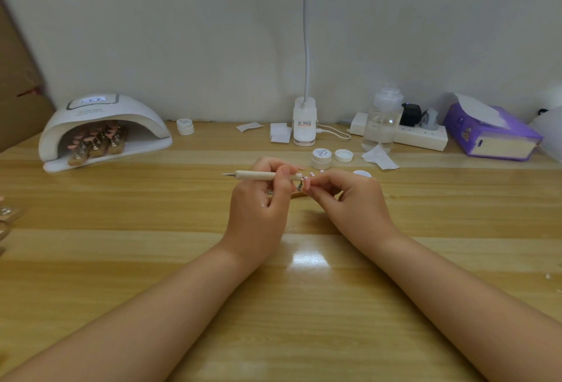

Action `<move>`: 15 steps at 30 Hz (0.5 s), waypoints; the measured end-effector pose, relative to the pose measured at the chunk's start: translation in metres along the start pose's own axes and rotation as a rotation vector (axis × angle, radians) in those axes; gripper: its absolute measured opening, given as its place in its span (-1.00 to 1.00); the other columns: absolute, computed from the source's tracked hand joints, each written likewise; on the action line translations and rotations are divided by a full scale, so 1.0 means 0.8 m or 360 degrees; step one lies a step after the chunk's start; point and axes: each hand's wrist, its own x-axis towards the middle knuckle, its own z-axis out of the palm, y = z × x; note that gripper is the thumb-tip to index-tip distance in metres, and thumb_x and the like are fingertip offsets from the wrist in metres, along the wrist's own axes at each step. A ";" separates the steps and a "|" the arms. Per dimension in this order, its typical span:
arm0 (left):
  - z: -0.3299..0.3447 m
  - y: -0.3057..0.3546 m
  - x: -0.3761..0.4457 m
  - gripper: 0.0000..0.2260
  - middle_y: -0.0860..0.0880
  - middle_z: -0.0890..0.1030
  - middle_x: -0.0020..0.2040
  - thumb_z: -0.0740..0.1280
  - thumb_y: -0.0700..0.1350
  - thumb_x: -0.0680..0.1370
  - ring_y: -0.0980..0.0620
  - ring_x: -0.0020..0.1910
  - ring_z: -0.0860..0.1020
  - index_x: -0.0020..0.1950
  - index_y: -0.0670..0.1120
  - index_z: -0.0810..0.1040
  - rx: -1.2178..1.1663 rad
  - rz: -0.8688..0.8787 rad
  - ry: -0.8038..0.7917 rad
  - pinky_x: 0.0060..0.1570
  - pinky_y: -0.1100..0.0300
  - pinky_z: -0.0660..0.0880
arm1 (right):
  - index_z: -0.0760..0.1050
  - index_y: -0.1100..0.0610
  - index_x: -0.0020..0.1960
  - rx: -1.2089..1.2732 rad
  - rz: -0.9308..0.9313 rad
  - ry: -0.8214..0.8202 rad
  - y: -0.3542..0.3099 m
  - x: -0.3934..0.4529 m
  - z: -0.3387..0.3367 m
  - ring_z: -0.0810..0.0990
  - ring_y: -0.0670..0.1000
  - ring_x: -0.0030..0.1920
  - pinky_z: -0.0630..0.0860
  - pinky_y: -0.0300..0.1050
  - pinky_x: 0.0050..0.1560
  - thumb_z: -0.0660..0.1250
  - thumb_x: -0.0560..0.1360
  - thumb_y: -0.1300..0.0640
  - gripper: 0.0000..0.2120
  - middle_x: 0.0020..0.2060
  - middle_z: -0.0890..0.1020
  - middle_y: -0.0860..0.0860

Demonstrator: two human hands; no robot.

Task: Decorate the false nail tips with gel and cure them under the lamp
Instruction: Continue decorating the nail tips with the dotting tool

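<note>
Two hands mid-table, fwd of the curing lamp (105, 129): left hand (258, 199) grips wooden dotting pen (264, 175); right hand (352, 199) pinches nail-tip holder (300, 186). Lamp reads "SUN"; pink tips (91, 138) inside.

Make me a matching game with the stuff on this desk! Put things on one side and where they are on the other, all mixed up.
Things:
1. wooden tool
2. pink nail tips
3. tissue box
4. clear bottle

Places:
A. far right of the desk
B. inside the curing lamp
C. in the left hand
D. in front of the power strip

Pairs: 1-C, 2-B, 3-A, 4-D
</note>
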 end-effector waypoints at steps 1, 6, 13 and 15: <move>0.000 0.000 0.000 -0.85 0.25 0.61 -0.26 0.17 -0.05 0.57 0.22 -0.24 0.60 -0.13 0.13 0.48 -0.0001 -0.0001 0.0000 -0.22 0.27 0.54 | 0.65 -0.02 -0.16 0.0002 0.0002 0.0000 0.000 0.000 0.000 0.53 -0.21 -0.32 0.34 -0.45 -0.28 0.46 0.42 0.16 -0.91 -0.37 0.60 -0.23; 0.000 -0.001 -0.001 -0.85 0.24 0.60 -0.28 0.16 -0.06 0.57 0.22 -0.26 0.58 -0.13 0.11 0.49 -0.0003 0.0015 -0.0009 -0.25 0.33 0.51 | 0.65 -0.02 -0.15 0.0001 0.0005 -0.0001 0.001 0.000 0.000 0.53 -0.25 -0.31 0.34 -0.47 -0.26 0.47 0.41 0.17 -0.91 -0.36 0.59 -0.24; 0.000 -0.001 0.000 -0.85 0.24 0.61 -0.26 0.16 -0.05 0.57 0.21 -0.24 0.59 -0.13 0.12 0.49 -0.0009 0.0001 -0.0006 -0.23 0.27 0.54 | 0.66 -0.02 -0.15 -0.0023 0.0003 -0.0015 0.001 0.000 0.000 0.54 -0.12 -0.31 0.35 -0.43 -0.29 0.46 0.42 0.17 -0.91 -0.34 0.65 -0.11; -0.001 -0.001 0.000 -0.85 0.24 0.61 -0.26 0.16 -0.05 0.57 0.21 -0.25 0.59 -0.13 0.12 0.48 -0.0006 0.0002 -0.0008 -0.24 0.27 0.53 | 0.66 -0.01 -0.15 -0.0015 0.0008 -0.0015 0.000 0.000 0.000 0.54 -0.13 -0.30 0.35 -0.43 -0.29 0.46 0.42 0.17 -0.91 -0.33 0.65 -0.11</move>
